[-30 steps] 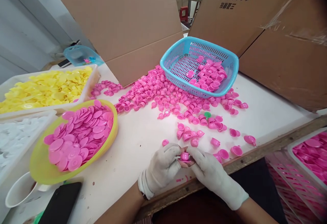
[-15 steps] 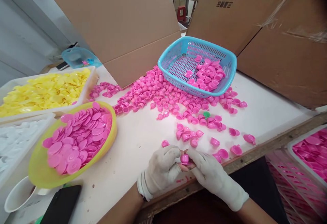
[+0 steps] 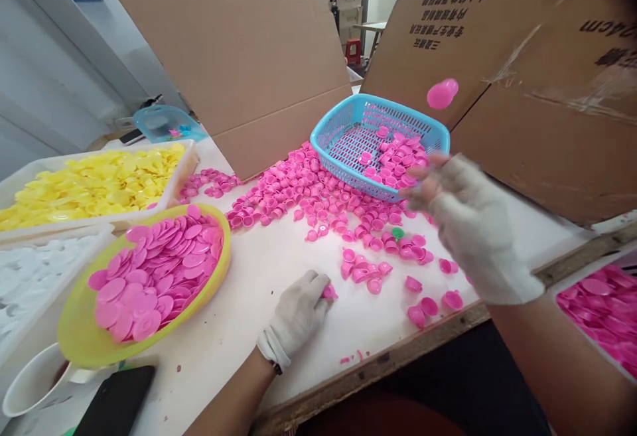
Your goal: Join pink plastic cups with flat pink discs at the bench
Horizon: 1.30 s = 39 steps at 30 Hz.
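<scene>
My left hand (image 3: 297, 316), in a white glove with bare fingertips, rests low over the table with its fingers closed on a small pink toy cup (image 3: 329, 292). Raised at the right, my right hand (image 3: 465, 223) is gloved the same way. Its fingers are stretched forward, partly blurred, and hold nothing. Above it a blurred pink toy cup with its saucer (image 3: 442, 93) hangs in mid-air, in front of the cardboard. Behind the right hand's fingertips is a blue plastic basket (image 3: 343, 169) with pink cups and saucers inside. Many loose pink cups (image 3: 279, 184) are heaped before the basket.
A yellow bowl (image 3: 226, 250) of pink saucers stands at left, beside trays of yellow pieces (image 3: 99, 177) and white pieces (image 3: 44, 270). A white mug (image 3: 30, 383) and a black phone (image 3: 117, 403) lie near. Cardboard walls (image 3: 239, 58) rise behind. A pink-filled crate (image 3: 602, 310) is at right.
My right hand has moved up and right, letting go of the cup and saucer, now in the air. My left hand has shifted slightly left and closed on another cup.
</scene>
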Tool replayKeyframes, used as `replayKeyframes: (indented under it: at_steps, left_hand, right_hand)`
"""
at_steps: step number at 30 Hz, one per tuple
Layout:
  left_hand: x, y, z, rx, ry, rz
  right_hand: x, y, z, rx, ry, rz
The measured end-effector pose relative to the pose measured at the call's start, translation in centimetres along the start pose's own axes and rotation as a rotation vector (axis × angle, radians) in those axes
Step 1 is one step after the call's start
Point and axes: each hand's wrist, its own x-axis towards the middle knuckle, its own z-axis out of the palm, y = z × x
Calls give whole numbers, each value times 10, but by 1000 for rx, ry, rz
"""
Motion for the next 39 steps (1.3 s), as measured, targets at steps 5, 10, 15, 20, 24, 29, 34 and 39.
replayKeyframes:
  at_steps: [5, 10, 15, 20, 24, 29, 34, 39]
  left_hand:
    - [-5, 12, -4, -122, 174, 118]
    - [-7, -29, -79, 121, 677, -182]
    - [-21, -95, -147, 502, 233, -642]
    - [-22, -130, -155, 538, 60, -726]
    - [-24, -123, -153, 590, 67, -746]
    - [-39, -77, -159, 577, 356, -708]
    - [-30, 3, -108, -406, 246, -409]
    - [4, 41, -27, -755, -46, -297]
  right_hand:
    - [-79, 64, -1, -406, -261, 159]
    - [-115, 100, -3, -544, -373, -53]
    - [-116, 106, -3, -579, -400, -191]
    - [-117, 109, 0, -568, -415, -199]
    - [-117, 102, 2, -558, -414, -181]
    - [-117, 90, 5, -503, -405, -69]
    - [-124, 71, 21, -257, -468, 307]
    - [-123, 64, 41, -115, -541, 512]
